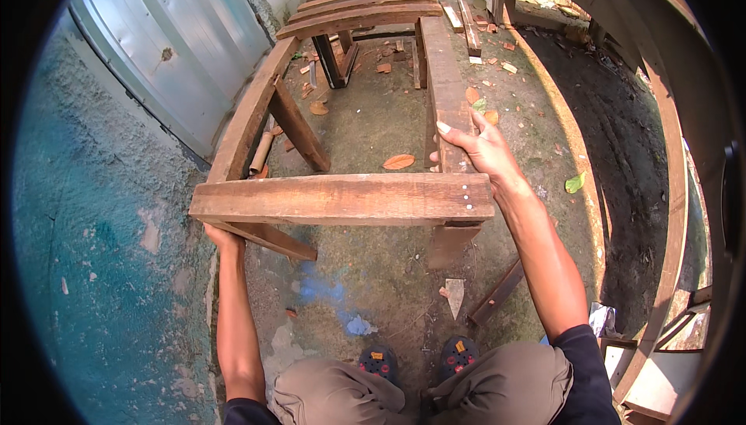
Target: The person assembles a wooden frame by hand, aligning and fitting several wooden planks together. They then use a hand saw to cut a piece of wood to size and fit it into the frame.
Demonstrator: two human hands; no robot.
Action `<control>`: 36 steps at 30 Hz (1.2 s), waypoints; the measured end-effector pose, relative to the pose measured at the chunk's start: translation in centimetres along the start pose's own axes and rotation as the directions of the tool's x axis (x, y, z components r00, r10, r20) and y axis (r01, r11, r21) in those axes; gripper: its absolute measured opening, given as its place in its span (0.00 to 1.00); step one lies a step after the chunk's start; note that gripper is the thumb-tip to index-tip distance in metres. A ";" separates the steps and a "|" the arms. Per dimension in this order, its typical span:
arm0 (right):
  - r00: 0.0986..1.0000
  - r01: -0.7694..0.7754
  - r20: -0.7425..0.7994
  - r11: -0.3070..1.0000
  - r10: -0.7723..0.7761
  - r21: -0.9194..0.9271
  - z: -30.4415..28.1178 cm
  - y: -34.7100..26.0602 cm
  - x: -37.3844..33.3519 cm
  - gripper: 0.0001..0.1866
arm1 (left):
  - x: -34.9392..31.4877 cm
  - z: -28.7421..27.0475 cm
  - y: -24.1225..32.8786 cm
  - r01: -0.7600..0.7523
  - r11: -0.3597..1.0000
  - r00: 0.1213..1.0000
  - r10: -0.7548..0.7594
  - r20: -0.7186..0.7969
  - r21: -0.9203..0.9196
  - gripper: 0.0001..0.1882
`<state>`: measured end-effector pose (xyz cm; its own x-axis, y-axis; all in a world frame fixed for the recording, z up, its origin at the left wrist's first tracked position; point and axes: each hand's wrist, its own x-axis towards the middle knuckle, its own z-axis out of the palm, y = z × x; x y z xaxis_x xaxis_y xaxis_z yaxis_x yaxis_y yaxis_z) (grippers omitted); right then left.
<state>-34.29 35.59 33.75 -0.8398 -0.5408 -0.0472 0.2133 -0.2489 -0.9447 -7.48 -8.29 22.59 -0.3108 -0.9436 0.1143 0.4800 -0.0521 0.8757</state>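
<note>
A wooden bench frame (334, 200) stretches away from me, its thick near crossbar spanning the front. Bright nail heads show at that crossbar's right end. At the far end, several slats (361, 5) lie across the side rails; between them and the crossbar the frame is bare. My right hand (480, 147) grips the right side rail (447, 75) just beyond the crossbar, thumb on top and fingers over the inner side. Beneath the near left corner, my left hand (223, 236) holds the frame from below, with its fingers mostly hidden by the wood.
A blue painted wall (101, 254) and a corrugated metal sheet (171, 44) stand close on the left. Wood offcuts (468, 29) and dry leaves (399, 161) litter the concrete floor. A loose wooden strip (497, 293) lies near my right knee; timber framing (664, 215) rises at right.
</note>
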 end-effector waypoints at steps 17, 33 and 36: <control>0.995 0.016 -0.072 0.827 -0.069 -0.562 -17.0 -3.6 -1.9 0.34 | -11.0 13.7 5.9 -0.106 0.993 0.982 0.095 0.161 0.057 0.37; 0.754 0.444 0.298 0.121 -0.586 -0.888 -1.9 -7.3 -10.5 0.52 | -18.2 22.8 11.0 -0.533 0.820 0.603 0.194 0.774 0.210 0.30; 0.700 0.429 0.226 0.146 -0.677 -0.892 -3.7 -6.8 -10.3 0.50 | -17.0 20.8 10.8 -0.640 0.735 0.425 0.092 0.901 0.227 0.35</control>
<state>-28.95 45.84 39.43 -0.6197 -0.3916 0.6802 -0.7740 0.4483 -0.4471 -14.08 14.00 39.83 -0.8269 -0.1108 0.5514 0.3655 0.6394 0.6765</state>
